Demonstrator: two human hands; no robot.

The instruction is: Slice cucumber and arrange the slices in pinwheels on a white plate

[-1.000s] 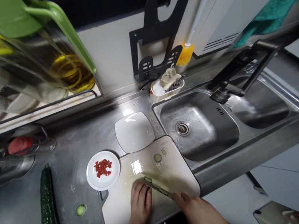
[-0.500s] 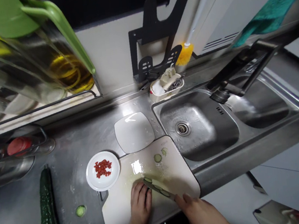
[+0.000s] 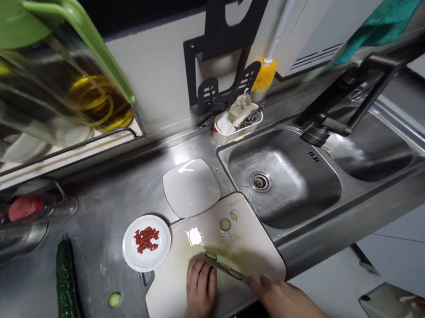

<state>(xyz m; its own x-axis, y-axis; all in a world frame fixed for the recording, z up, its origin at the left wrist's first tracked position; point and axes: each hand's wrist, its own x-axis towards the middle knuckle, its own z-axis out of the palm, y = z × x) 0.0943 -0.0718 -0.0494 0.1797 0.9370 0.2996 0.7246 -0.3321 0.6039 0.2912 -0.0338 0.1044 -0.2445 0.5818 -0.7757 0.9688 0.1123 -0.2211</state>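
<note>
My right hand (image 3: 283,298) is closed around the handle of a kitchen knife (image 3: 223,267), whose blade slants up and left over the white cutting board (image 3: 168,295). Thin cucumber slices (image 3: 234,274) cling to the blade. Against the blade's tip end rests my left hand (image 3: 201,285), its fingers curled and pressed together on the board; whatever lies beneath them is hidden. Farther up the board are a round cucumber slice (image 3: 225,224) and a thin cut piece (image 3: 234,215).
Left of the board sit a white plate of small red pieces (image 3: 147,239), a cucumber end (image 3: 114,300) and a whole cucumber (image 3: 70,303). A square white plate (image 3: 192,188) touches the board's far edge. The steel sink (image 3: 285,175) and faucet (image 3: 315,135) are at right.
</note>
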